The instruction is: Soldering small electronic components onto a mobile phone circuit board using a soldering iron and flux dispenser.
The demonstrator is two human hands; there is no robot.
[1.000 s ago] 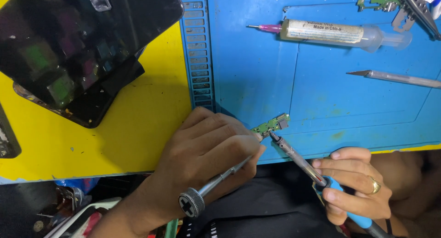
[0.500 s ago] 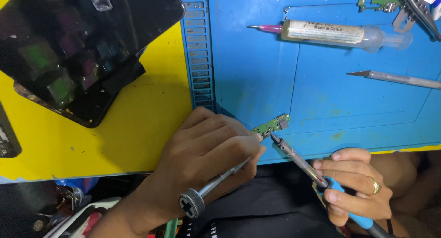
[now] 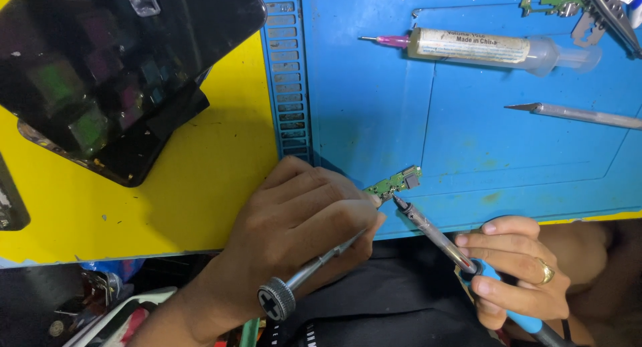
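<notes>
where the blue mat [image 3: 374,113] meets the near edge of the worktop [image 3: 167,206], at about 6 o'clock in the view, lies a small green circuit board [image 3: 394,182], flat on the mat. the left hand [image 3: 301,220] sits just at its 9 o'clock side, fingers curled together and clamped on a thin metal tool [image 3: 314,267] with a round knurled end; the tool's far tip looks to press the board's left end, though the fingers hide the exact contact. the right hand [image 3: 515,267], at 4 o'clock, is closed around a soldering iron [image 3: 435,233] with a blue handle, its tip touching the board's lower edge.

the board looks very light, thin and stiff, likely to skid on the smooth mat unless pinned, and its tiny parts seem fragile; the bare edges or the end away from the metal connector look the safest places to hold it.

at 12 o'clock lie a syringe [image 3: 481,47] with a pink needle, a grey pointed tool [image 3: 582,115], and another board beneath tweezers [image 3: 605,9]. a dark phone [image 3: 114,66] rests at 10 o'clock on the yellow surface.
</notes>
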